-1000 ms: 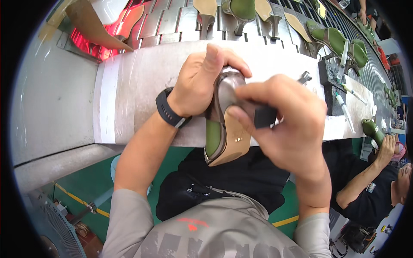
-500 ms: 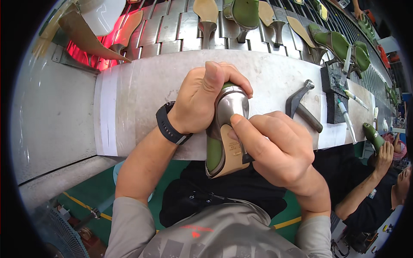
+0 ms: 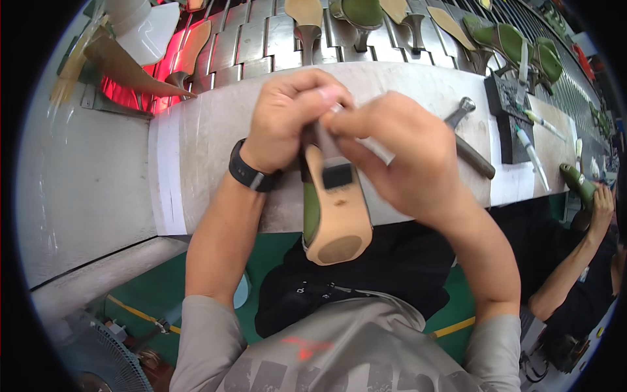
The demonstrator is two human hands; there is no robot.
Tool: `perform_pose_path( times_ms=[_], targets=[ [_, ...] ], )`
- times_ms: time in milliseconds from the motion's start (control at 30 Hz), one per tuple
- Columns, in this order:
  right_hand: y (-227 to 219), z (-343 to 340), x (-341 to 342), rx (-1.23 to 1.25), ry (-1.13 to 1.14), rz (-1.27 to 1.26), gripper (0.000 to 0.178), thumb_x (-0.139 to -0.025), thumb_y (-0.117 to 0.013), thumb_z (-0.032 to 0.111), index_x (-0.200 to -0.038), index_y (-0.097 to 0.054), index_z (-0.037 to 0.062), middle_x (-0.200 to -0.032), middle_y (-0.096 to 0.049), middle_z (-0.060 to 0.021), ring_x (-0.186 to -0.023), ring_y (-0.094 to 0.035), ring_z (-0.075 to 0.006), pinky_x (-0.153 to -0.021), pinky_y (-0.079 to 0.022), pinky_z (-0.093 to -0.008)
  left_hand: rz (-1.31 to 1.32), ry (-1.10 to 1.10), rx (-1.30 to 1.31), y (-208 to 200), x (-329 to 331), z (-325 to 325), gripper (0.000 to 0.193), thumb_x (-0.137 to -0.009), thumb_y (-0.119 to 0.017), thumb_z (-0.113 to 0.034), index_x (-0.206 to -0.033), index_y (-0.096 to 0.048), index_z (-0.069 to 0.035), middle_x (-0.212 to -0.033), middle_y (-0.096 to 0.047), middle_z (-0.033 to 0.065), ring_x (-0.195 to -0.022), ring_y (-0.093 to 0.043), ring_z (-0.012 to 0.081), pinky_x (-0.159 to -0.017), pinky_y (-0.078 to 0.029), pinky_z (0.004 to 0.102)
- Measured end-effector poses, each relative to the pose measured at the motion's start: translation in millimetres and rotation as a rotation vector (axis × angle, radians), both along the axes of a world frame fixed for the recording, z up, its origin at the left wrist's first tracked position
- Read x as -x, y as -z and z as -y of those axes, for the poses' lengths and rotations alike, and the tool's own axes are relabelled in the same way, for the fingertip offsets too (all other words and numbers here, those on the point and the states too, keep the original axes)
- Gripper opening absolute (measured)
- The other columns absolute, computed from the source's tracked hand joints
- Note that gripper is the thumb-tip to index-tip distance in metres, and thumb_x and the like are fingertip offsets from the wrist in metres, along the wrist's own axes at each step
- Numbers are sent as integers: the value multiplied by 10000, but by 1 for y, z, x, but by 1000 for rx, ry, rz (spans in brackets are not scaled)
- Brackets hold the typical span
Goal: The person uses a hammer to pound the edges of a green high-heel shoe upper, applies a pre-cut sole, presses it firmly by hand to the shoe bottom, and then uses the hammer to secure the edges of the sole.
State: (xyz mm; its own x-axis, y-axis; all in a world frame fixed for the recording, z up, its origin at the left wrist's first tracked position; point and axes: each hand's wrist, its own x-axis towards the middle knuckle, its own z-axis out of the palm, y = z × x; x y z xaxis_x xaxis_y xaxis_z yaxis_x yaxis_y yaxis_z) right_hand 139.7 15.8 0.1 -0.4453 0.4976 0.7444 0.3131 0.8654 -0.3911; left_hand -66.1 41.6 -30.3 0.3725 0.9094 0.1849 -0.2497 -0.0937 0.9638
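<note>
A high-heeled shoe (image 3: 338, 215) with a tan sole and green upper is held sole up, its toe end toward me. Its heel stands up toward me and ends in a dark square tip (image 3: 337, 175). My left hand (image 3: 284, 121) is closed around the back of the shoe. My right hand (image 3: 405, 157), partly blurred, has its fingers pinched together at the back of the heel, close to my left thumb. Something pale shows under the right palm, too smeared to name.
A hammer (image 3: 471, 153) lies on the pale worktable (image 3: 215, 144), left of a dark block (image 3: 513, 124) with syringe-like tubes. Beyond, a metal slat conveyor (image 3: 261, 39) carries several shoes and soled heels. At right, a co-worker's hand (image 3: 602, 202) holds a green shoe (image 3: 576, 179).
The shoe has turned so its sole now faces up toward me, and its heel tip shows. My right hand has moved up and away from me to the back of the heel.
</note>
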Motion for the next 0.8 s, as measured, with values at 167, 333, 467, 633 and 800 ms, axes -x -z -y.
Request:
perform_pose_path(
  times_ms=[167,333,467,633,800],
  targets=[
    [-6,20,-25,966,73,-392,230,-1027,-693,205,-1029,-743,-19,-824,-741,-50,-706,-672,-96,-619,-511,-250,26,-39,-42,6,8,-4,336,-997,-564,-223,-990,-729,69,-970,-750,153,-918,-690,199,-897,-536,335],
    [-63,33,-22,712,164,188,416,-1024,-683,338,-889,-742,-52,-621,-671,-102,-550,-640,-165,-532,-441,-316,-241,-39,-28,-17,-20,10,315,-1077,-557,-200,-1014,-763,30,-864,-729,37,-815,-638,90,-783,-520,260],
    [-43,19,-23,242,338,422,437,-977,-709,323,-798,-714,-75,-585,-609,-195,-532,-607,-326,-558,-447,-439,-287,-98,-156,-4,-40,4,425,-1109,-522,-306,-994,-760,27,-826,-712,30,-762,-618,84,-726,-512,265],
    [-41,17,-20,386,359,551,388,-943,-709,281,-735,-691,-46,-640,-624,-234,-595,-617,-410,-601,-498,-483,-372,-53,-227,2,-35,0,540,-1155,-430,-398,-1087,-739,40,-891,-727,49,-817,-636,86,-777,-509,253],
    [-34,12,-16,318,340,446,368,-946,-725,249,-764,-671,-66,-592,-560,-216,-525,-525,-343,-552,-421,-440,-316,-33,-180,-1,-38,2,537,-1144,-467,-428,-1047,-730,30,-870,-721,27,-787,-624,62,-713,-507,241]
  ],
)
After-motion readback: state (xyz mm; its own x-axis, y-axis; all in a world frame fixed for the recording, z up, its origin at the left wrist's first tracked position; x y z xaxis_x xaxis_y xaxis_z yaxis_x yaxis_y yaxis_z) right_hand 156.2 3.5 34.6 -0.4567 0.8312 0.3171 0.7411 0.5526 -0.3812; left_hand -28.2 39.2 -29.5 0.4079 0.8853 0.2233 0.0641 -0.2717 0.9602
